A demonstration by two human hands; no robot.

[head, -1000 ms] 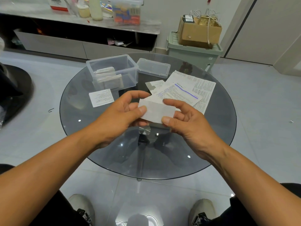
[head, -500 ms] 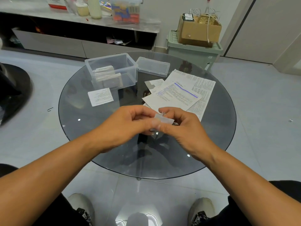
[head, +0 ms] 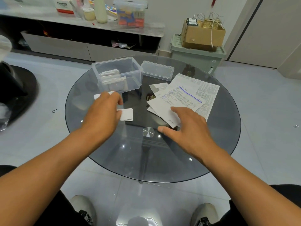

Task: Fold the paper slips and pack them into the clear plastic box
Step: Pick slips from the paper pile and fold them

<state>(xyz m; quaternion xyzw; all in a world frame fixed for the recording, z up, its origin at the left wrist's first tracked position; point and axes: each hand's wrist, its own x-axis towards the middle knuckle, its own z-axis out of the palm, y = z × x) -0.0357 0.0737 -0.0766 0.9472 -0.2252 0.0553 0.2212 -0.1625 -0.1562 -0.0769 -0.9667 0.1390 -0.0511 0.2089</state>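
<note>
- Folded paper slip [head: 126, 114] held at its left edge by the left hand [head: 104, 115], low over the glass table [head: 228, 128], just short of the clear plastic box [head: 119, 74].
- Left fingers curled, pinching that slip; packing step judged in hand.
- Right hand [head: 187, 126] spread, fingers apart, resting at the near corner of the unfolded sheets [head: 179, 101].
- Box open, lid [head: 157, 70] beside it, several folded slips inside.
- Next: lift over the near wall, drop in upright beside the others.

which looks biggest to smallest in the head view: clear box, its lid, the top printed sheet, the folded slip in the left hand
1. Printed sheet
2. Clear box
3. Lid, lying farther back, so its rank is less sure
4. Folded slip, partly hidden by the left hand
</note>
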